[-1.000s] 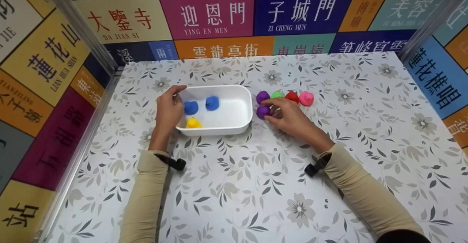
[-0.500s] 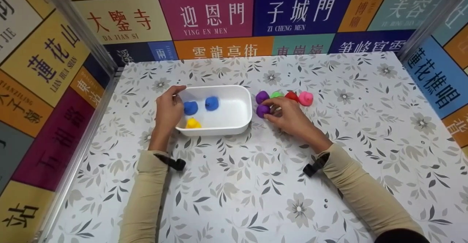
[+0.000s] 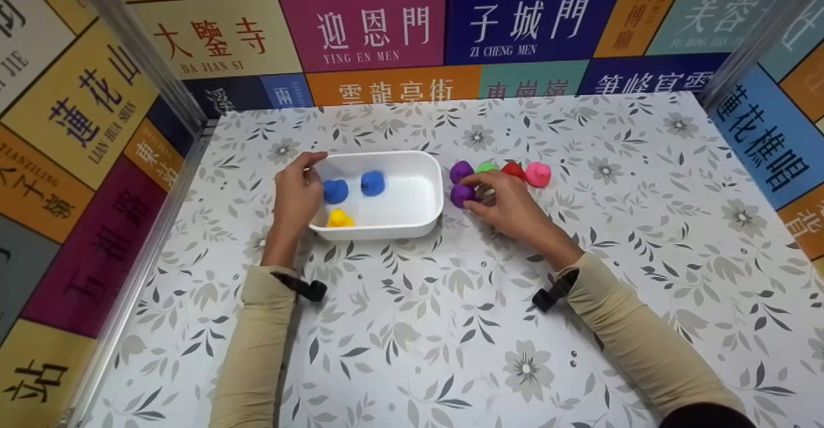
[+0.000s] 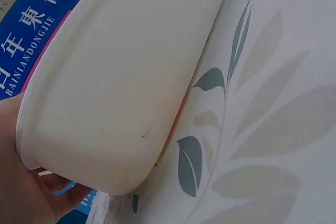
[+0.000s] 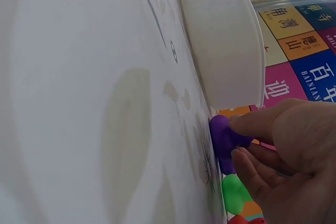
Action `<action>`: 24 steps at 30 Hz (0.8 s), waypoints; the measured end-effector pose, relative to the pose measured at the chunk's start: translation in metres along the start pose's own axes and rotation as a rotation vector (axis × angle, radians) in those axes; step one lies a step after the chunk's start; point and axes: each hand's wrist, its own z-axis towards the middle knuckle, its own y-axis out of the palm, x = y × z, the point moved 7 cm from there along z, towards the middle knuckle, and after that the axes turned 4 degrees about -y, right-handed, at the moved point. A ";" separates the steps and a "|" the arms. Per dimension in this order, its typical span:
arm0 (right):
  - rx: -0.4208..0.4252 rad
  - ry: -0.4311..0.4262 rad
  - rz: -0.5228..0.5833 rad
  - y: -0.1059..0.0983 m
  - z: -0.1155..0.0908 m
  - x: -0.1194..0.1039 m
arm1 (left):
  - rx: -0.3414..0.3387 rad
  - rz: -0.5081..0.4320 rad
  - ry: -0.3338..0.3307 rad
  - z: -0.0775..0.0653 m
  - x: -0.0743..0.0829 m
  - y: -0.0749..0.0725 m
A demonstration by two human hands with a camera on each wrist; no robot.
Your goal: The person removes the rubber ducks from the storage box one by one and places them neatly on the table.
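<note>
In the head view my left hand [image 3: 295, 190] grips the left end of a white plastic tub [image 3: 386, 232]. The left wrist view shows that hand [image 4: 29, 182] at the rim, some fingers outside the wall. Inside the tub lie two blue rubber ducks [image 3: 372, 183] and a yellow rubber duck [image 3: 340, 217]. Just right of the tub, my right hand [image 3: 512, 209] pinches a purple rubber duck [image 3: 461, 195] between thumb and fingertips. The right wrist view shows this purple duck [image 5: 223, 136] low at the tabletop, beside the tub's wall [image 5: 226, 40].
Behind the right hand sit a second purple duck [image 3: 460, 170], a green duck [image 3: 487, 167], a red duck [image 3: 513, 170] and a pink duck [image 3: 538, 174] in a row. The table [image 3: 412, 325] has a leaf-patterned cover. Colourful printed panels [image 3: 373, 29] stand along the back and sides.
</note>
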 end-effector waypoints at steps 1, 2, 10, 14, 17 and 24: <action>-0.001 0.000 0.002 0.000 0.000 0.000 | 0.001 0.000 0.006 0.000 0.000 0.000; -0.002 -0.002 0.003 0.000 0.000 -0.001 | 0.003 0.001 0.011 0.000 0.000 -0.001; -0.003 -0.002 -0.019 -0.001 -0.001 -0.002 | 0.007 0.015 0.005 0.000 0.001 0.000; 0.005 -0.008 -0.062 -0.002 -0.001 -0.004 | -0.002 0.027 -0.018 0.000 0.001 0.001; 0.017 -0.016 -0.072 -0.002 0.000 -0.006 | -0.008 0.035 -0.035 0.000 0.000 0.002; 0.042 -0.037 -0.021 -0.002 0.003 -0.012 | -0.020 0.035 -0.053 0.001 0.000 0.002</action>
